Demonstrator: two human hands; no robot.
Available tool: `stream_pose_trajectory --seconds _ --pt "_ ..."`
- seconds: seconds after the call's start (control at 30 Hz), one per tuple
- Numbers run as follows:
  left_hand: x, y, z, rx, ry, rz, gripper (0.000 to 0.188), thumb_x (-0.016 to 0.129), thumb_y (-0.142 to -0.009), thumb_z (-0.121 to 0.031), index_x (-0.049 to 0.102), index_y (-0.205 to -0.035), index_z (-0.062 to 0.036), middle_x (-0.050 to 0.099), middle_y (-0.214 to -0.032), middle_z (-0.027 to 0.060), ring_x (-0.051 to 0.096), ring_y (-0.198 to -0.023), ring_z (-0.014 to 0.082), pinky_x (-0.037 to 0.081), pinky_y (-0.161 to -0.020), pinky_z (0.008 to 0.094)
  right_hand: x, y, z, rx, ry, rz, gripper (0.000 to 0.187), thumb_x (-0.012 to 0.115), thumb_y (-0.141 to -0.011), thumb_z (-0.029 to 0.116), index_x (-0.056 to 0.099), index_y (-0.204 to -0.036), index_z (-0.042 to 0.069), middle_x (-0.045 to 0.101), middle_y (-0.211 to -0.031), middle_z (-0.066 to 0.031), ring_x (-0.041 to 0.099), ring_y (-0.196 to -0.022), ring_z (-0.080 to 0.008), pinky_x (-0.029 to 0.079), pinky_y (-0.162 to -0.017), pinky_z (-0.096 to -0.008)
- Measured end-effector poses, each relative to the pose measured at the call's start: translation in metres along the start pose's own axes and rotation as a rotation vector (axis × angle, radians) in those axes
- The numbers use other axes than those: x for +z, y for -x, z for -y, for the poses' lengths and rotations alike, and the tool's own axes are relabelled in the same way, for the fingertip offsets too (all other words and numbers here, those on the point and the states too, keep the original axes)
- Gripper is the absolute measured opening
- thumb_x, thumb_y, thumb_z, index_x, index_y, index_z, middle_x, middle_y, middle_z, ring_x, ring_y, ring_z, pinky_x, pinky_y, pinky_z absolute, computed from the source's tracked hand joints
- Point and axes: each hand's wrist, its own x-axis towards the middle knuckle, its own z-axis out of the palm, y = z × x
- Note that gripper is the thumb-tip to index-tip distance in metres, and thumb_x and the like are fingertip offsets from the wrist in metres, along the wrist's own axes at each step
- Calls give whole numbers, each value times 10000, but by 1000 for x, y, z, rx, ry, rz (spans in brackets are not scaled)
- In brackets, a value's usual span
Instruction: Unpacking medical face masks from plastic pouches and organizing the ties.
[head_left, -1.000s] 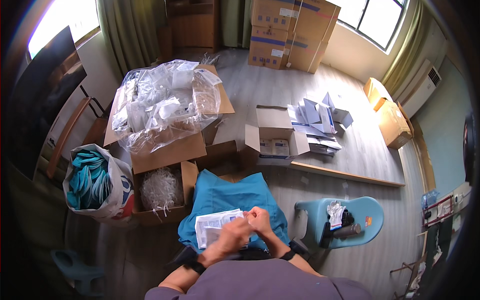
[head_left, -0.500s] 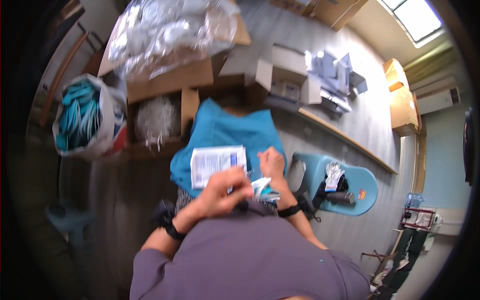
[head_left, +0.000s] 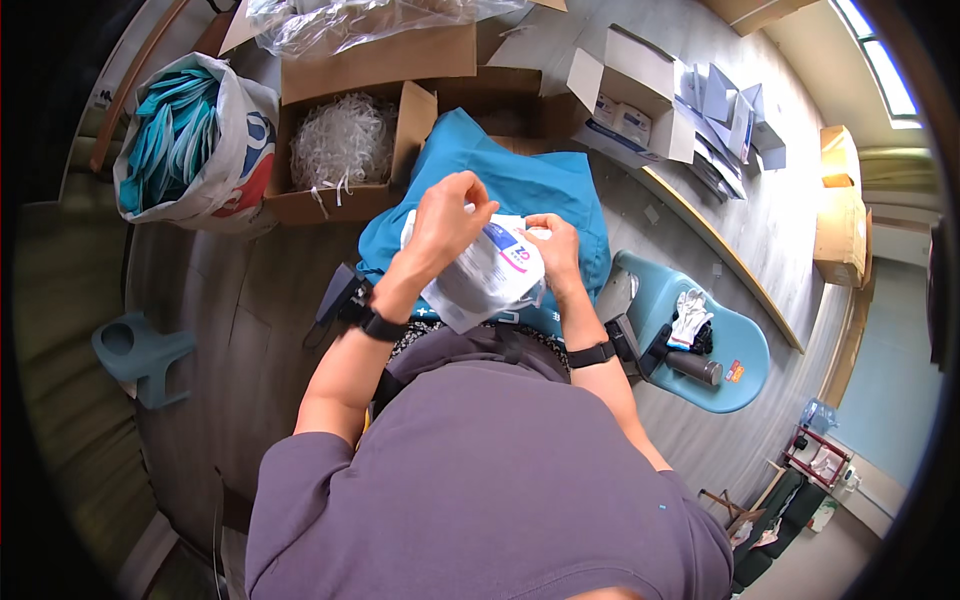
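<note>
A white flat packet [head_left: 487,283] with blue and pink print tilts above my lap. My right hand [head_left: 556,256] is closed on its upper right corner, thumb and fingers pinching the edge. Just above the packet's upper left edge, my left hand [head_left: 440,222] has its fingers curled into a pinch; whatever is in it, if anything, is hidden. Beneath lies a blue cloth bag [head_left: 560,185], spread over my lap and reaching toward the boxes.
Left stands a white bag [head_left: 245,150] full of teal flat packets. Beside it is a cardboard box [head_left: 330,207] of clear shredded strips. An open carton [head_left: 640,70] holds small white boxes. To my right, a blue stool [head_left: 735,345] carries gloves and a dark cylinder.
My view has shifted. The packet that lay on the blue bag is now lifted and tilted, with my right hand on its corner. The white-and-teal scrap by my right wrist no longer shows.
</note>
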Motion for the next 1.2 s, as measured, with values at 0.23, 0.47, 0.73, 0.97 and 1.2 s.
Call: stream_pose_trajectory --seconds 0.23,0.47,0.73,0.97,1.2 --pt "23 -7 28 105 -269 266 240 784 -734 -203 708 -887 -35 696 -885 152 664 -848 349 508 -730 429 -7 12 23 33 -248 104 100 745 -827 57 648 -837 35 628 -696 3 580 -590 -59 476 -492 -218" --pt "14 -10 -9 145 -215 417 200 767 -736 -216 698 -800 -39 680 -780 152 652 -752 340 485 -650 423 -19 17 42 -73 -406 216 93 755 -854 102 706 -831 26 653 -701 24 534 -623 -31 418 -522 -205" --pt "28 13 -16 229 -63 203 201 740 -745 -130 571 -721 -25 603 -712 154 608 -704 355 456 -609 427 -7 23 39 -64 -313 10 209 748 -855 101 635 -712 -1 591 -609 21 464 -562 -35 379 -494 -236" --pt "9 66 -69 537 138 134 224 765 -740 -71 545 -717 -36 557 -695 108 562 -641 309 440 -576 407 -24 8 -1 38 63 -212 313 773 -832 239 634 -683 1 640 -599 -97 577 -529 -149 441 -519 -347" --pt "-27 71 -82 506 164 138 144 752 -796 -59 613 -781 -26 610 -718 109 578 -616 288 441 -548 372 -17 11 20 50 295 -33 320 729 -834 365 680 -770 56 685 -728 -139 664 -724 -347 500 -667 -435"
